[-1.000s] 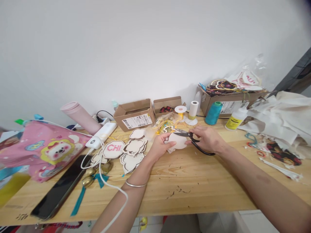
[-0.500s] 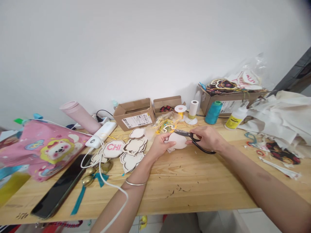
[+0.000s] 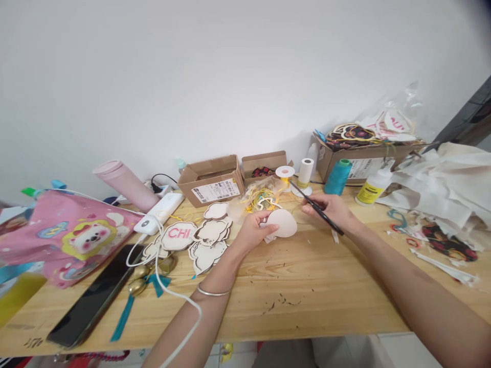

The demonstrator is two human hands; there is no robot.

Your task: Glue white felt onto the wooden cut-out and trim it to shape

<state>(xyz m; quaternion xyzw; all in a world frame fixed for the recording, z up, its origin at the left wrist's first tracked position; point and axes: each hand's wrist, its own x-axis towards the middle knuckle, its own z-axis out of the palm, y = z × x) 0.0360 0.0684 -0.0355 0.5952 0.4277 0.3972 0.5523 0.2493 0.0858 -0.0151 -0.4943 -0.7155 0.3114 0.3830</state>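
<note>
Our left hand [image 3: 251,230] holds a rounded white piece [image 3: 283,224] in a narrow pinch, thumb flat on its face and fingers behind. Gripping it by the near-left side probably keeps most of its curved rim free of our fingers. The piece sits just right of the left fingertips, between our two hands; whether its lower edge touches the table [image 3: 307,286], we cannot tell.

Our right hand [image 3: 335,209] is closed around dark scissors [image 3: 316,207], seen edge-on, with the tips pointing away and to the left. The blades are apart from the piece, which seems to give both hands room; whether they are parted, we cannot tell. A small white scrap [image 3: 335,236] shows just below the right hand, near the handles.

Just beyond the left fingers lies a tangle of yellow thread [image 3: 256,200], close enough to snag on the piece or blades. A flat spool [image 3: 285,172] and a white roll [image 3: 305,173] stand past the scissor tips, limiting reach forward. The teal thread cone [image 3: 337,177] is beyond the right hand, the glue bottle [image 3: 370,190] to its right.

Left of our left hand, cloud-shaped cut-outs [image 3: 210,232] overlap. A white cable [image 3: 194,300] crosses our left forearm and could drag if we pull back. Dark snippets [image 3: 284,301] lie nearer us.
</note>
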